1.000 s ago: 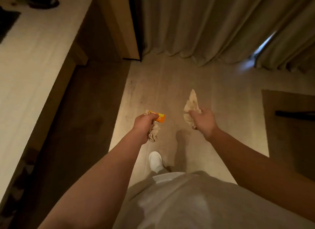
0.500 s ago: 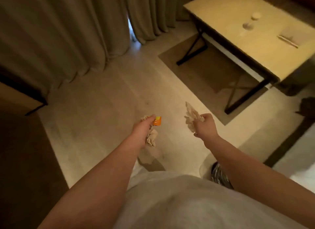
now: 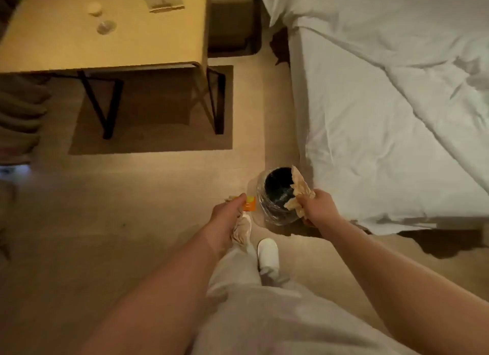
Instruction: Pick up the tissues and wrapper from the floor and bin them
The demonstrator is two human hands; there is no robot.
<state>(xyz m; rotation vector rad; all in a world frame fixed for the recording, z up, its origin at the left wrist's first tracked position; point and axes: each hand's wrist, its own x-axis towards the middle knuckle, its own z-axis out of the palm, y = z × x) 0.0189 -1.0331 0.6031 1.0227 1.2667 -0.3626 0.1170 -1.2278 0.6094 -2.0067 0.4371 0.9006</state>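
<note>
Head view, only one available. Bin (image 3: 277,196), round with a dark liner, stands on the floor (image 3: 132,222) just beside the bed (image 3: 383,116), at about 1 o'clock from the frame centre.

Right hand (image 3: 318,209) is clenched around a crumpled tissue (image 3: 299,188). Tissue's long axis runs roughly 11-to-5 o'clock; its free upper end overlaps the bin's right rim and part of the dark opening. Height above the rim cannot be judged from here.

Left hand (image 3: 229,217) is clenched on a second tissue (image 3: 242,230), which hangs down toward 6 o'clock, and on an orange wrapper (image 3: 250,204) pinched at the fingertips and pointing to 3 o'clock. Wrapper sits just beside the bin's left rim, outside the opening.

Key relation: bin lies between the two hands. Right hand is the nearer; its load is already over or at the mouth. Left hand needs a short travel toward 3 o'clock before release.

Judgement: pick-up appears done, as no litter shows on the visible floor; binning not yet done.

Tabletop (image 3: 66,37) at 11 o'clock, white slipper (image 3: 267,254) at 6 o'clock of the bin.
</note>
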